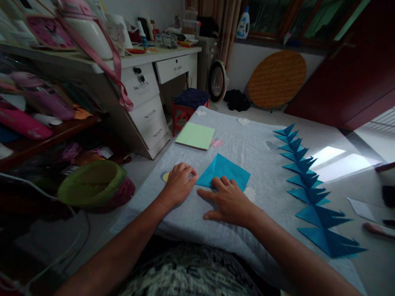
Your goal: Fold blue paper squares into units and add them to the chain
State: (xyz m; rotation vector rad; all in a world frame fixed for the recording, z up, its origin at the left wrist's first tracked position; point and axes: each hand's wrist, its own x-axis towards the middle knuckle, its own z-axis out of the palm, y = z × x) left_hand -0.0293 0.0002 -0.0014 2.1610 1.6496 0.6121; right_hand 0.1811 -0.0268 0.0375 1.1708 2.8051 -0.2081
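Observation:
A blue sheet of origami paper (226, 170) lies like a diamond on the cloth-covered table, with faint creases on it. At its left corner is my left hand (179, 183), its fingers curled and thumb and forefinger closed at the corner. My right hand (230, 201) rests over the near edge of the sheet, fingers spread, with its fingertips on the paper and the thumb out on the cloth. The sheet's near corner is hidden beneath this hand. Beyond the blue sheet sits a stack of pale green square paper (196, 135).
Several folded blue paper cranes (308, 181) stand in a row along the right side of the grey tablecloth (247, 139). To the left are a lined waste bin (92, 185) and a white desk (145, 98). A red stool (185, 107) stands past the table's far left corner.

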